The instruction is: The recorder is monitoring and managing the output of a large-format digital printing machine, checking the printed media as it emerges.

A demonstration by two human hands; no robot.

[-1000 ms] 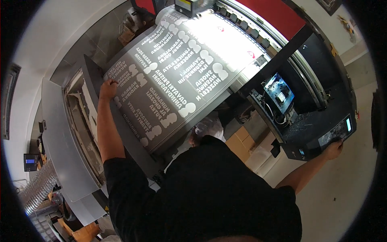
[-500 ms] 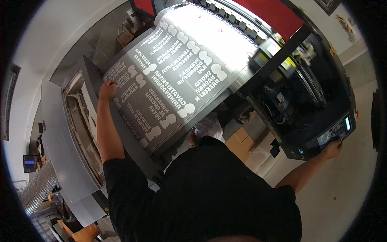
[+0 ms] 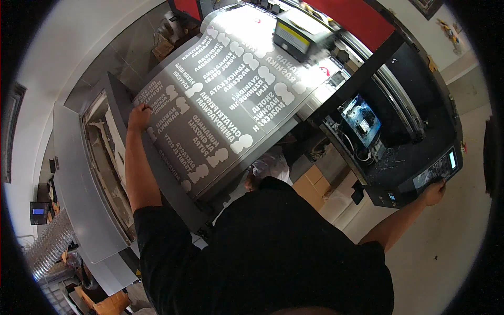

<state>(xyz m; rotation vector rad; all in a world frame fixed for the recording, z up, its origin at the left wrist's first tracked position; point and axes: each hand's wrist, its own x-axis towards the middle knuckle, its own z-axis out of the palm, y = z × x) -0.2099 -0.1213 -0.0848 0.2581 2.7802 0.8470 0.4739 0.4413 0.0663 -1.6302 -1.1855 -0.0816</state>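
A wide film sheet (image 3: 210,113) printed with white mirrored lettering and pale rounded shapes slopes out of a large-format printer. At its left edge, beside a dark grey bar, rests my left hand (image 3: 139,116) with fingers curled closed; what lies inside them is hidden. My right hand (image 3: 434,193) reaches far right, its fingers closed around the edge of the printer's control panel (image 3: 430,173), which has a small lit screen. Over the film's upper part sits the print carriage (image 3: 304,34), a black and yellow box, slightly blurred.
Left of the film stands a grey machine with a long open trough (image 3: 107,152). A silver flexible duct (image 3: 52,244) runs at lower left. Below the printer are a clear plastic bag (image 3: 272,165) and cardboard (image 3: 311,185). The printer's red cover (image 3: 352,21) spans the top.
The print carriage has moved left, out of the printer's right end and over the film. A lit wet-looking plate now shows where it was. Both hands have stayed in place.
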